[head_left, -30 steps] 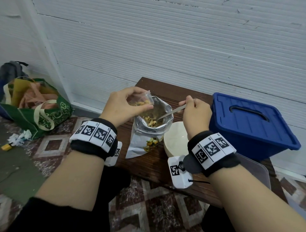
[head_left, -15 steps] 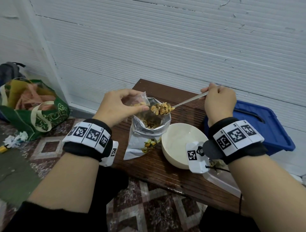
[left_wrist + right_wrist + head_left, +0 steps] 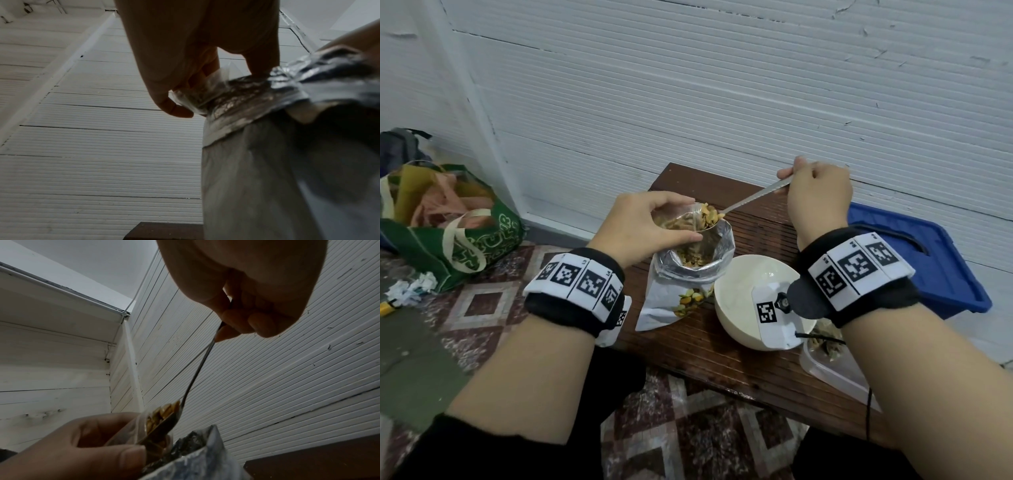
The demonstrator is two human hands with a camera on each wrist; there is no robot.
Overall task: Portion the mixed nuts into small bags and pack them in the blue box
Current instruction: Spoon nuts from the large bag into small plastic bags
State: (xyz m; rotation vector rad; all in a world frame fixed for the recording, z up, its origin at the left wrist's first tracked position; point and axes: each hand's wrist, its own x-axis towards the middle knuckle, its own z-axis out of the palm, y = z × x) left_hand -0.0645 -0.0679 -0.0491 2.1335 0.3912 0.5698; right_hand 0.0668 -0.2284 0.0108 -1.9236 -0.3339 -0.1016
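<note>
My left hand (image 3: pixel 650 222) holds a small clear bag (image 3: pixel 676 222) open between thumb and fingers, just above the mouth of a large silver pouch of mixed nuts (image 3: pixel 690 274) that stands on the wooden table (image 3: pixel 688 346). My right hand (image 3: pixel 816 195) pinches the handle of a metal spoon (image 3: pixel 755 198). The spoon bowl, heaped with nuts (image 3: pixel 162 413), tilts into the small bag's mouth. In the left wrist view the small bag (image 3: pixel 197 91) shows under my fingers, against the pouch rim (image 3: pixel 246 104). The blue box (image 3: pixel 914 263) sits shut at the right.
A white bowl (image 3: pixel 743 301) stands right of the pouch. A clear plastic container (image 3: pixel 832 363) holding some contents lies at the table's front right. A white ribbed wall backs the table. A green tote bag (image 3: pixel 458 233) and crumpled paper (image 3: pixel 412 287) lie on the floor, left.
The spoon has come up out of the silver pouch loaded with nuts and moved left to the small bag's mouth. My right hand has risen; the left hand keeps the bag in place.
</note>
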